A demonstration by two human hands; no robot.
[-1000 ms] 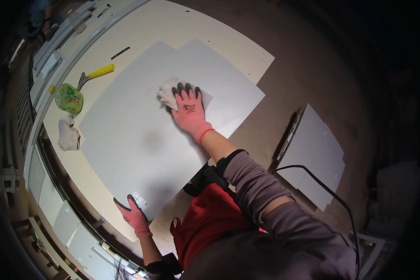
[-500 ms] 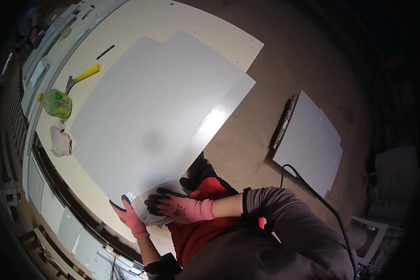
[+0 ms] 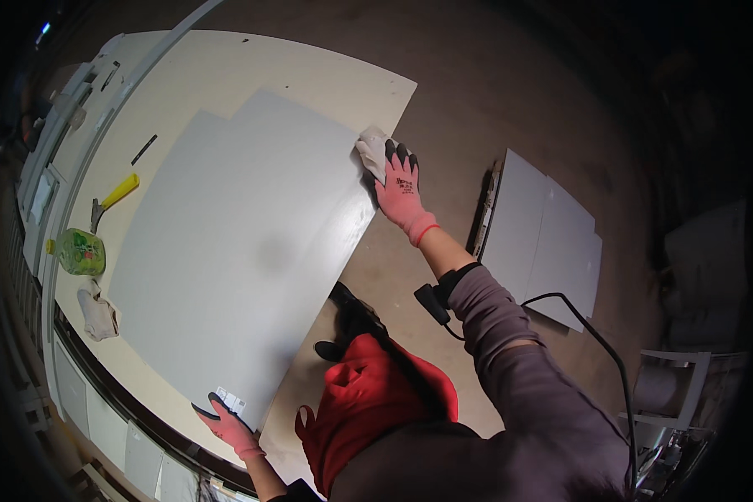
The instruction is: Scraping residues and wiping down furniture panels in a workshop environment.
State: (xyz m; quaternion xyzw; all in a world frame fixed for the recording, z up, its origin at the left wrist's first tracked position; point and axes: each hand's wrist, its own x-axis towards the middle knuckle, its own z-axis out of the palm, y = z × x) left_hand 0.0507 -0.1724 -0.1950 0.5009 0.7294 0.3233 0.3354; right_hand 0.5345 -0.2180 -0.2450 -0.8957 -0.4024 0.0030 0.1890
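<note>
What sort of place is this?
Likely a workshop or small factory: a large grey panel lies on a broad cream worktable, a yellow-handled tool sits near it, and more grey panels are off to the right.

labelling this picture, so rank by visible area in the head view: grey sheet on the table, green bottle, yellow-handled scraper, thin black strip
1. Grey sheet
2. Green bottle
3. Yellow-handled scraper, slimmer than the bottle
4. Thin black strip

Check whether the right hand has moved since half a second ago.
Yes: judged against the grey panel, the right hand has gone from its near end, beside the left hand, to its far right corner, with the cloth.
</note>
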